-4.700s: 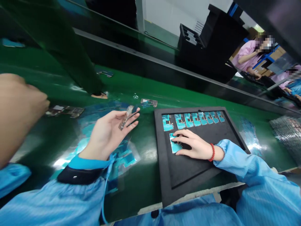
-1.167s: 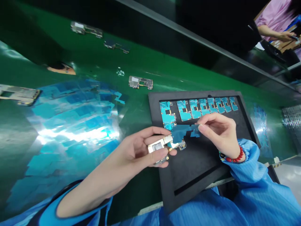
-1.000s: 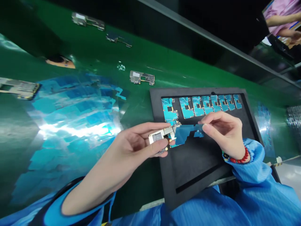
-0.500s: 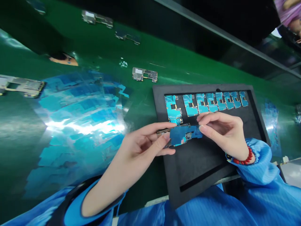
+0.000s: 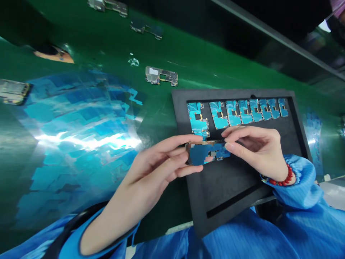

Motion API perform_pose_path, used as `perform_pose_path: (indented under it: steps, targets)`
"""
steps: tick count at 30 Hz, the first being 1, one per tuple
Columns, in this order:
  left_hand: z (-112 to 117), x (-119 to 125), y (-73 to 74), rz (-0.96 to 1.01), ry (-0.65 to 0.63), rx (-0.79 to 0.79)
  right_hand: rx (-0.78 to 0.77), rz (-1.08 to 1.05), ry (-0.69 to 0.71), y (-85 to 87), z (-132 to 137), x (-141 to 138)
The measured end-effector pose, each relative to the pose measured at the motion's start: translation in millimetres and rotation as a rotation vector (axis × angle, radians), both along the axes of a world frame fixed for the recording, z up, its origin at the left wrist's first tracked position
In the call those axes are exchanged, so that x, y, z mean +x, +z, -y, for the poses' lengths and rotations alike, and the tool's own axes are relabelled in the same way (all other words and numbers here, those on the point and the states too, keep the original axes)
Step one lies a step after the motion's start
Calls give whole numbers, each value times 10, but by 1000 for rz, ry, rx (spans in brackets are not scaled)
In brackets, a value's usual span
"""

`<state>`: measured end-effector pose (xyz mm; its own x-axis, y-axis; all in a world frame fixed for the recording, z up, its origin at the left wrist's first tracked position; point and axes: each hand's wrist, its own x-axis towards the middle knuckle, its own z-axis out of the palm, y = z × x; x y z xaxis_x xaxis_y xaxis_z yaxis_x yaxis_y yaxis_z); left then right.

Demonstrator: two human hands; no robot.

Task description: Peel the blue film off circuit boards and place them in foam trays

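Note:
My left hand [image 5: 159,163] grips a small circuit board [image 5: 206,153] by its left end, just above the black foam tray [image 5: 229,190]. My right hand [image 5: 254,149] pinches a blue film piece against the board's right end, so the film now covers most of the board. A row of several blue-covered boards [image 5: 237,112] lies along the tray's far edge. A red bead bracelet sits on my right wrist.
A shiny sheet of blue film pieces [image 5: 78,126] lies on the green belt [image 5: 188,54] to the left. Bare boards rest on the belt: one [image 5: 161,75] beyond the tray, one [image 5: 13,91] at far left, two more [image 5: 107,5] farther back.
My right hand brought the blue film from beside the board onto it. The left hand turned the board so its face meets the film. The view shifted slightly.

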<state>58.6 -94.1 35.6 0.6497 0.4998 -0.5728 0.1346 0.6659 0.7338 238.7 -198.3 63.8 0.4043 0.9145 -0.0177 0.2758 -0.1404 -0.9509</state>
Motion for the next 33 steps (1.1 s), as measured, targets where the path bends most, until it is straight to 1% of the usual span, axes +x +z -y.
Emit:
perform_pose_path:
  steps: [3, 7, 10, 15, 18, 23, 26, 33]
  targets:
    - [22, -26, 14, 84, -31, -10, -2, -5, 16, -6, 1, -9]
    - [60, -26, 73, 39, -63, 66, -5, 22, 3, -10, 2, -16]
    - [81, -14, 103, 19, -63, 124, 24, 46, 18, -5, -1, -13]
    - [86, -28, 73, 63, -54, 150, 67, 75, 46, 8, -2, -6]
    - [92, -34, 64, 73, -72, 154, 77, 88, 54, 10, 4, -2]
    - [135, -12, 85, 71, 14, 140, 77, 117, 67, 2, 12, 3]
    - [152, -8, 83, 69, 29, 149, 89, 118, 81, -9, 14, 6]
    - [139, -37, 39, 57, -24, 211, 89, 132, 95, -16, 15, 20]
